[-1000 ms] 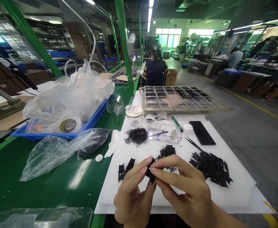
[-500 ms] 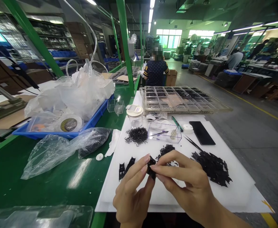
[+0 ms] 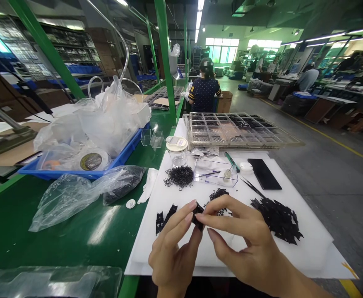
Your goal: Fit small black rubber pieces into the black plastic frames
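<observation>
A small black plastic part [image 3: 198, 216] is held above the white foam sheet, tilted, between the fingertips and thumb of my left hand [image 3: 175, 248]. My right hand [image 3: 249, 240] presses its index and middle fingertips on the part's right side, its thumb apart below. The fingertips partly hide the part. Behind my right fingers lies a pile of tiny black pieces [image 3: 219, 194]. Two black plastic strips [image 3: 159, 223] rest left of my left hand, partly covered by it. To the right of my right hand is a heap of flat black pieces [image 3: 277, 221], with tweezers [image 3: 252, 187] at its edge.
Small black wiry pieces [image 3: 179, 176] form another pile near a lidded jar [image 3: 177, 153]. Behind are a clear plastic box [image 3: 215, 174], a phone [image 3: 264, 174] and a compartment tray [image 3: 231, 129]. On the left stands a blue bin [image 3: 119, 159] of plastic bags. A person [image 3: 204, 91] sits ahead.
My right thumb has dropped away from the black part, while the index and middle fingertips stay on it. My left hand keeps its grip. The view has shifted slightly.
</observation>
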The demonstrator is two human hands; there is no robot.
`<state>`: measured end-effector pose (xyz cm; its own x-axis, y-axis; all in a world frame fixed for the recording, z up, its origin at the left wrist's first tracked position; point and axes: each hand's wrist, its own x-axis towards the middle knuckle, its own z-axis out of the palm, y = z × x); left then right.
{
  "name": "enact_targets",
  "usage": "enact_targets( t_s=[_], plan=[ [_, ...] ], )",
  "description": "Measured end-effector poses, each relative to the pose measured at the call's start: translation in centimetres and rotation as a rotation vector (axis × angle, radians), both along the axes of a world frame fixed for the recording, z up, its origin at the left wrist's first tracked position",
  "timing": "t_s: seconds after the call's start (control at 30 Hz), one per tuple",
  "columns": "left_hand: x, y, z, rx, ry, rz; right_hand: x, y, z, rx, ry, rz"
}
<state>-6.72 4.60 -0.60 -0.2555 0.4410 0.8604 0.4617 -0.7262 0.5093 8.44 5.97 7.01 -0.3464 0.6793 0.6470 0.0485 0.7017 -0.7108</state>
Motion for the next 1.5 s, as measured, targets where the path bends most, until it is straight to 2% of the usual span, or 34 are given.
enact_targets(
  t_s=[0.2,0.33,0.47,0.63,0.83,0.97,1.17,1.27,1.5],
  plan=[
    [0.8,-0.4,0.0,-0.006,-0.099,0.016,-0.7,-0.7,-0.6,0.038,0.009,-0.062],
    [1.5,-0.8,0.0,-0.033,-0.161,0.053,-1.5,-1.6,-1.5,-0.051,0.058,-0.131],
    [1.8,-1.1,0.0,-0.040,-0.214,0.024,-2.1,-2.3,-2.7,-0.120,0.120,-0.153],
    [1.2,-1.4,0.0,-0.046,-0.123,-0.036,-1.5,-2.1,-2.9,0.010,0.009,-0.243],
    [0.5,-2.2,0.4,-0.016,-0.002,0.018,-0.4,-2.2,-1.9,0.035,-0.017,-0.261],
    [0.2,-3.1,0.6,-0.056,-0.009,-0.067,0.0,-3.1,-1.5,0.063,-0.013,-0.233],
    [-0.4,-4.9,1.6,-0.220,0.011,-0.334,0.7,-4.9,-1.1,0.086,0.014,-0.163],
    [-0.5,-5.4,1.9,-0.208,-0.008,-0.396,1.2,-5.6,-1.1,0.064,0.018,-0.130],
    [0.6,-5.6,1.6,-0.166,-0.055,-0.494,2.4,-6.8,-1.6,-0.011,0.070,-0.117]
  ],
)
